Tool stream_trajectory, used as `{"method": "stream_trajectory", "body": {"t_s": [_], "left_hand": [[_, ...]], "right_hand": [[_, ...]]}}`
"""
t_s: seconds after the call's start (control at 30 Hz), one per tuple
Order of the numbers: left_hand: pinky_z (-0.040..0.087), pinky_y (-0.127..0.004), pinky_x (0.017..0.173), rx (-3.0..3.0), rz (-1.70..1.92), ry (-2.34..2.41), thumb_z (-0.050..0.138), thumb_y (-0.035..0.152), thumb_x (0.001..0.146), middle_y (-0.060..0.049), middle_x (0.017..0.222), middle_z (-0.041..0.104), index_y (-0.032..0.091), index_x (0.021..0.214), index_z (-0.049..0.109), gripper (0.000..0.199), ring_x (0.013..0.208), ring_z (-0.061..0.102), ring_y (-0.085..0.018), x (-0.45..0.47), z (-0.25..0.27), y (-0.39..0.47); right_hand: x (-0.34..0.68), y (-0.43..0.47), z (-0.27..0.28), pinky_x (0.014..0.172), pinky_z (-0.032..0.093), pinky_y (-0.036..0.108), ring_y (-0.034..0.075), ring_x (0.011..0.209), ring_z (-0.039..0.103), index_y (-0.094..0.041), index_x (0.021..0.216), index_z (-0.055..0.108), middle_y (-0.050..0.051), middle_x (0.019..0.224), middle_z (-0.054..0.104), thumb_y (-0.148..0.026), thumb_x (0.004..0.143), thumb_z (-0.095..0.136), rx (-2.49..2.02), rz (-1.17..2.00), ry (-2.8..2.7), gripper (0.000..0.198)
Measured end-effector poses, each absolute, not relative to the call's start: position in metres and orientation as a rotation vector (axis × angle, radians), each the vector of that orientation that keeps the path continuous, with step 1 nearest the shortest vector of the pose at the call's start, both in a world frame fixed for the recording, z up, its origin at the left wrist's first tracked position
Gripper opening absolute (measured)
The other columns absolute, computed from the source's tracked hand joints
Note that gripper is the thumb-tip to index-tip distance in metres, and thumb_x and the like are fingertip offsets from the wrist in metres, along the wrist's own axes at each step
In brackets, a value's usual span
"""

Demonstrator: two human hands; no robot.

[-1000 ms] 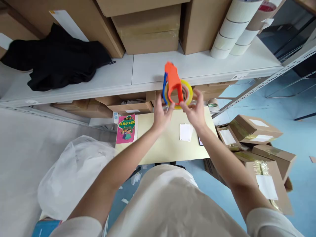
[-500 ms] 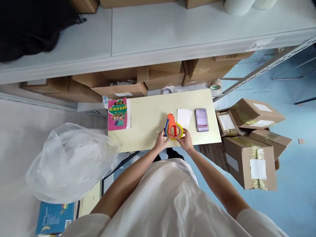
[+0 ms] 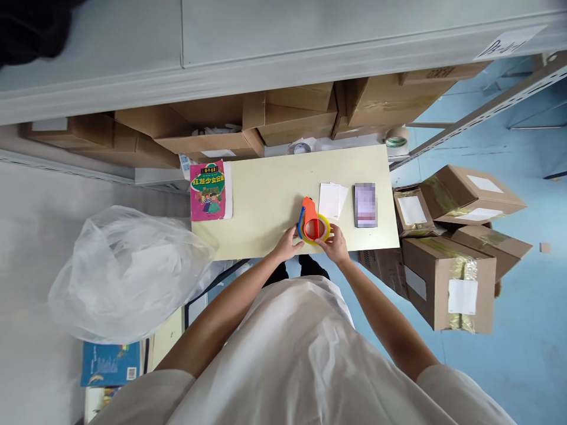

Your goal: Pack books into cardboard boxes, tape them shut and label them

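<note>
An orange and blue tape dispenser (image 3: 309,208) with a yellow-edged tape roll (image 3: 326,227) sits between my hands, over the near edge of the cream table (image 3: 266,195). On its left side my left hand (image 3: 287,243) grips it with fingers curled at the blue part. My right hand (image 3: 335,245) holds the roll's lower right rim between thumb and fingers. Just beyond lie white paper slips (image 3: 331,199), with a phone (image 3: 365,205) to their right. A pink picture book (image 3: 207,192) rests at the table's left end.
Taped cardboard boxes (image 3: 447,283) are stacked on the floor at right. A large clear plastic bag (image 3: 128,271) bulges at left, above a blue book (image 3: 110,363). Open cartons (image 3: 212,141) fill the space under a grey shelf (image 3: 283,65) beyond the table; a tape roll (image 3: 396,137) stands there.
The camera view has shifted, so the table and shelf appear higher. Both hands still hold the tape dispenser, with little change in their grip.
</note>
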State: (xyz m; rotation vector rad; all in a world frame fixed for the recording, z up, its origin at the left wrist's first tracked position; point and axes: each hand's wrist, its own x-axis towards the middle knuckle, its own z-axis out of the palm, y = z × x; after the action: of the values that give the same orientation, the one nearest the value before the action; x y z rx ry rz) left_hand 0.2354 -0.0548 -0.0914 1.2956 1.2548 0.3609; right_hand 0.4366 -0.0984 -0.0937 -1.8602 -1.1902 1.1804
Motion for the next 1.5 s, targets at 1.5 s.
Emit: {"method": "stream_trajectory", "body": {"t_s": [1.5], "left_hand": [[0.041, -0.046, 0.101, 1.309, 0.490, 2.335, 0.058, 0.025, 0.081, -0.017, 0.130, 0.057, 0.016, 0.123, 0.057, 0.044, 0.119, 0.053, -0.034, -0.132, 0.033, -0.129]], "right_hand": [[0.113, -0.016, 0.010, 0.083, 0.050, 0.036, 0.024, 0.098, 0.065, -0.024, 0.107, 0.066, 0.008, 0.106, 0.070, -0.017, 0.084, 0.051, -0.863, 1.005, -3.028, 0.028]]}}
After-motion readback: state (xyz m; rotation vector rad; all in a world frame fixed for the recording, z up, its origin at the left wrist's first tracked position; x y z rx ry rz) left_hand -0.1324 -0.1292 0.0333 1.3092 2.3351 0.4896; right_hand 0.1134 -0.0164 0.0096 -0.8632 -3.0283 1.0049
